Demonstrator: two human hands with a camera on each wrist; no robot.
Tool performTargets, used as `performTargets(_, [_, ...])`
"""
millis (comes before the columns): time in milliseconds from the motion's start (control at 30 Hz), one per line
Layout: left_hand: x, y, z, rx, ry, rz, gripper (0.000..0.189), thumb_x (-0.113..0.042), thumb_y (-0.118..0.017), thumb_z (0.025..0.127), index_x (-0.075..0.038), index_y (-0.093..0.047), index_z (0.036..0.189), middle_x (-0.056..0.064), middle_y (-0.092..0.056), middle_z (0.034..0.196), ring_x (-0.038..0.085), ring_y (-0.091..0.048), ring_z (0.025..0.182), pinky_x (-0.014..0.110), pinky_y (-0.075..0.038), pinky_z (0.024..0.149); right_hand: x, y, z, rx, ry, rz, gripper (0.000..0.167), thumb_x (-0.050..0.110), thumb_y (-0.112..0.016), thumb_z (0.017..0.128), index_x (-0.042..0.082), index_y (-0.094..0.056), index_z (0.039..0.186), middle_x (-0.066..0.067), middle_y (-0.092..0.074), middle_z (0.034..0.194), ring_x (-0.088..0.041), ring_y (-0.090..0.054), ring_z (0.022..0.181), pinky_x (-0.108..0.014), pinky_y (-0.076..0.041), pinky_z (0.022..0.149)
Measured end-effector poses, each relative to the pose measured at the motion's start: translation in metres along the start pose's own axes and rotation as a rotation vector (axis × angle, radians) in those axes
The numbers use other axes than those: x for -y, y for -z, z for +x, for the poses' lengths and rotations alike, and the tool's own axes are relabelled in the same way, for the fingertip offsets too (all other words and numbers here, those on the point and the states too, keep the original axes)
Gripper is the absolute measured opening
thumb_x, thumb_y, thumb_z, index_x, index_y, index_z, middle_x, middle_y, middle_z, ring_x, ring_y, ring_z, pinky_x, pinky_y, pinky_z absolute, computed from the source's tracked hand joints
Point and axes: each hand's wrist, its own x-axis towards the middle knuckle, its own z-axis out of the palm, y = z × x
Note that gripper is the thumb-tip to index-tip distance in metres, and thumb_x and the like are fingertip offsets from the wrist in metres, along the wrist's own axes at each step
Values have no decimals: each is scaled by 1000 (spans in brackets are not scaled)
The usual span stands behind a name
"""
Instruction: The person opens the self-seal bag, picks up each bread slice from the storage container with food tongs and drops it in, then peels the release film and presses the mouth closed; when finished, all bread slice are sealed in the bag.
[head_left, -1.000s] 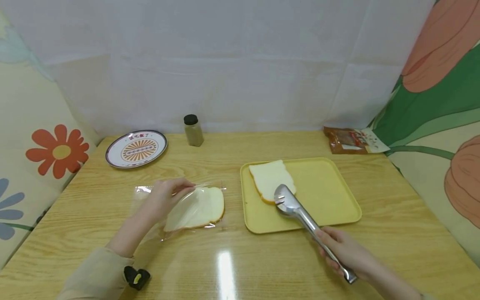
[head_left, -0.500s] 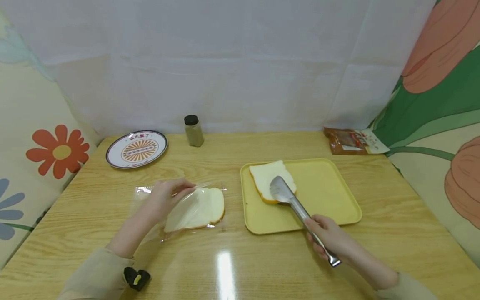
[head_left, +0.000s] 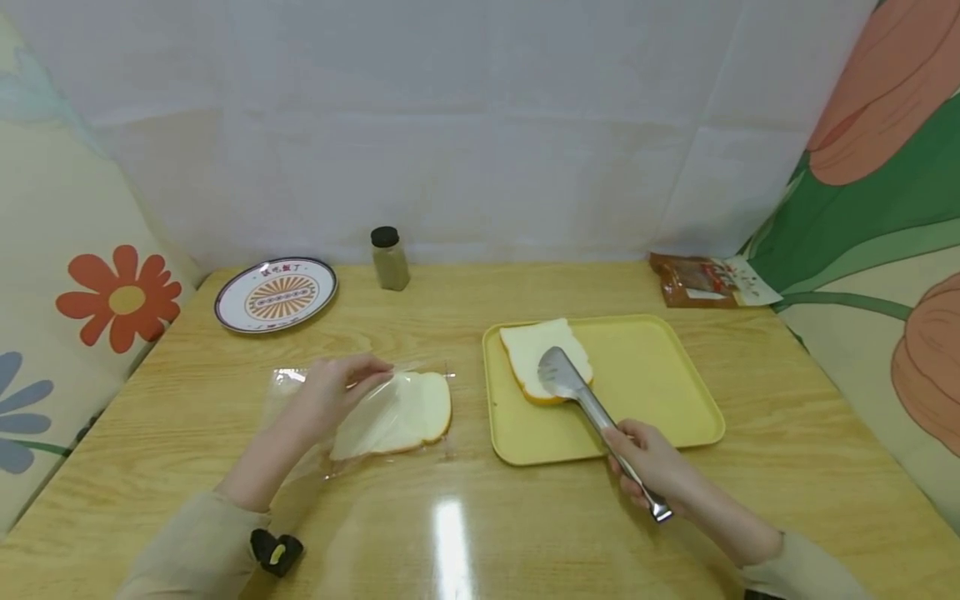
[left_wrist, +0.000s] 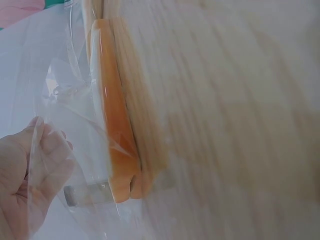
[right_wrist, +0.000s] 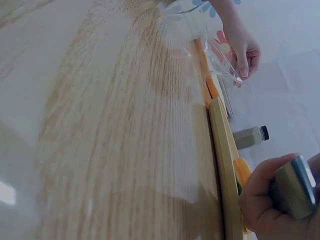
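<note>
Tongs (head_left: 592,408), one pair, farther over one bread slice (head_left: 527,354)

A bread slice (head_left: 522,352) lies on the tray (head_left: 648,379), right of the bagged bread (head_left: 405,410). Behind, left to right, are a plate (head_left: 277,297), bottle (head_left: 391,262) and packet (head_left: 705,281).

Tongs (head_left: 592,407) are glossy metal, bag (left_wrist: 75,107) probably plastic.

Screened-off tabletop booth from where I'm standing; home or studio, can't tell. Creased white sheet (head_left: 450,167) across the back, big-flower prints on the left panel (head_left: 120,300) and right panel (head_left: 892,233), wood-grain table (head_left: 555,533) between. Plate (head_left: 276,296), tongs (head_left: 592,408), sliced bread (head_left: 527,354) say food setting.
</note>
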Motion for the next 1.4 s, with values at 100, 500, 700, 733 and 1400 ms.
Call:
performTargets(100, [-1, 1, 0, 11, 11, -6, 10, -11, -65, 88, -5, -72, 93, 8, -74, 89, 24, -71, 84, 38, -58, 73, -1, 1, 0, 4, 3, 0, 34, 29, -38, 102, -5, -40, 99, 1, -47, 67, -3, -38, 40, -17, -35, 33])
performTargets(500, [-2, 1, -2, -1, -3, 2, 9, -9, -66, 87, -5, -72, 92, 8, -74, 89, 23, -70, 82, 36, -58, 71, -8, 8, -2, 10, 57, 15, 34, 25, -40, 102, -9, -39, 101, 3, -48, 67, -2, -38, 40, -16, -35, 33])
performTargets(700, [-2, 3, -2, 0, 4, 9, 9, -10, -66, 87, -5, -72, 92, 8, -74, 89, 24, -70, 82, 37, -58, 71, -7, 18, -2, 61, 105, -1, 38, 26, -43, 101, -12, -41, 104, 4, -52, 68, -2, -41, 42, -16, -37, 35])
performTargets(733, [-2, 3, -2, 1, 4, 10, 9, -10, -66, 87, -5, -72, 92, 8, -74, 89, 24, -70, 83, 38, -58, 71, -6, 21, -3, 69, 104, -1, 39, 28, -44, 101, -12, -43, 104, 4, -52, 67, -2, -42, 43, -16, -37, 35])
performTargets(1400, [-1, 2, -1, -27, -9, -11, 9, -7, -67, 86, -5, -72, 93, 8, -74, 89, 23, -71, 82, 35, -58, 70, 17, 41, 6, 309, 42, -106, 43, 29, -51, 97, -10, -56, 114, 3, -53, 63, -3, -39, 40, -16, -33, 35])
